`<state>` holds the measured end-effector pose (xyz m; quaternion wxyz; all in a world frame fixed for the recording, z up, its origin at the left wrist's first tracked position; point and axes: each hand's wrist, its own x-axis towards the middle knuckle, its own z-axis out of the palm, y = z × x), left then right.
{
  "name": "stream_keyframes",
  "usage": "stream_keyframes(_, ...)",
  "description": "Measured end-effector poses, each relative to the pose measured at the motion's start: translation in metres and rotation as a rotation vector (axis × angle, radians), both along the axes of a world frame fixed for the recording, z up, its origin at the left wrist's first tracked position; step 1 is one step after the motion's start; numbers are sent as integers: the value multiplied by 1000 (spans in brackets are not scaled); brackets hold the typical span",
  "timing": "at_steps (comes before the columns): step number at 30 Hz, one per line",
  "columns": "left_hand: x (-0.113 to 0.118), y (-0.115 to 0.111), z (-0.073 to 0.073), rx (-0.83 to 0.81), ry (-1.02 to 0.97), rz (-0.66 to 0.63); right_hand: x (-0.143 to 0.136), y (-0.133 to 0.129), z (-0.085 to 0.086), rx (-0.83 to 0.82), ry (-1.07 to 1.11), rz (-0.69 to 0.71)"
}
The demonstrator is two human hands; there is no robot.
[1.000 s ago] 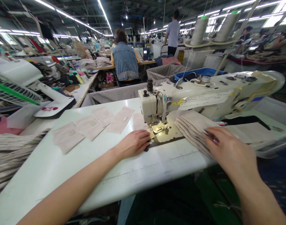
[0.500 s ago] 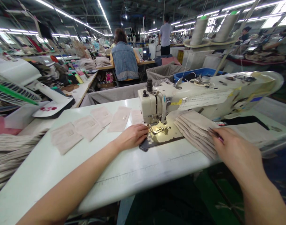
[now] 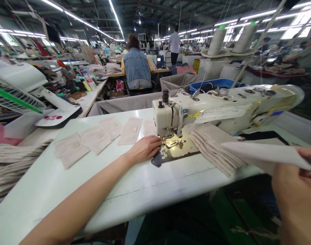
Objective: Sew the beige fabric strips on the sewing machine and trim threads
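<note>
My right hand (image 3: 295, 183), at the right edge, pinches the end of a beige fabric piece (image 3: 267, 153). That piece stretches leftward above a stack of beige fabric pieces (image 3: 219, 146) beside the needle area. Something dark shows among the right fingers, too unclear to name. My left hand (image 3: 146, 149) rests at the left end of the metal bed plate, its bent fingers together by the presser foot (image 3: 172, 141) of the white sewing machine (image 3: 221, 105). Whatever its fingertips hold, if anything, is hidden.
Several beige pieces with small labels (image 3: 95, 139) lie spread on the white table (image 3: 135, 180). At left are a fan (image 3: 20, 81) and a fabric pile (image 3: 12, 173). Thread cones (image 3: 216, 41) and a blue basket (image 3: 216, 83) stand behind the machine. A person in a denim vest (image 3: 137, 69) sits ahead.
My right hand has moved right from the stack, lifting a fabric piece by its end. My left hand stays by the presser foot. The person standing in the background has shifted slightly left.
</note>
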<state>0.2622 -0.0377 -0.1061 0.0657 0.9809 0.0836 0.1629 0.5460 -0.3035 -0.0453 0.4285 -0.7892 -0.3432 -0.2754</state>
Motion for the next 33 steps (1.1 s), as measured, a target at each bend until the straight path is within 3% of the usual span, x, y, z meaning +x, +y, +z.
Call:
stream_keyframes(3,-1,-1,-2,-2,-20,47,-16,0,-8,39,221,207)
stream_keyframes(6,-1,-3,-6,0,-17,100,-32,11,-32,-1,479,467)
stream_keyframes(10,-3,-3,-10,47,19,136,-58,24,-68,35,639,581)
stream_keyframes(14,-13,-3,-4,67,67,247,-86,16,-73,-22,538,594)
stream_keyframes(17,-24,-21,12,14,87,449,-95,8,-62,-70,153,546)
stream_keyframes(19,-30,-47,24,-184,60,601,-96,7,-56,-84,-119,511)
stream_keyframes(20,-31,-63,29,-381,41,661,-95,8,-53,-84,-211,495)
stream_keyframes(22,-30,-95,36,-1042,117,635,-95,12,-50,-75,-285,482)
stream_keyframes(23,-28,-110,38,-1386,155,560,-96,13,-50,-79,-287,499)
stream_keyframes(25,-23,-130,39,-1816,59,465,-99,14,-50,-110,-275,595)
stream_keyframes(27,-17,-135,37,-1908,-185,514,-102,13,-53,-180,-271,776)
stream_keyframes(29,-13,-129,35,-1805,-389,622,-105,11,-55,-261,-260,958)
stream_keyframes(31,-12,-118,33,-1707,-437,659,-108,10,-59,-327,-215,1061)
stream_keyframes(33,-13,-108,32,-1655,-358,648,-109,10,-62,-349,-148,1083)
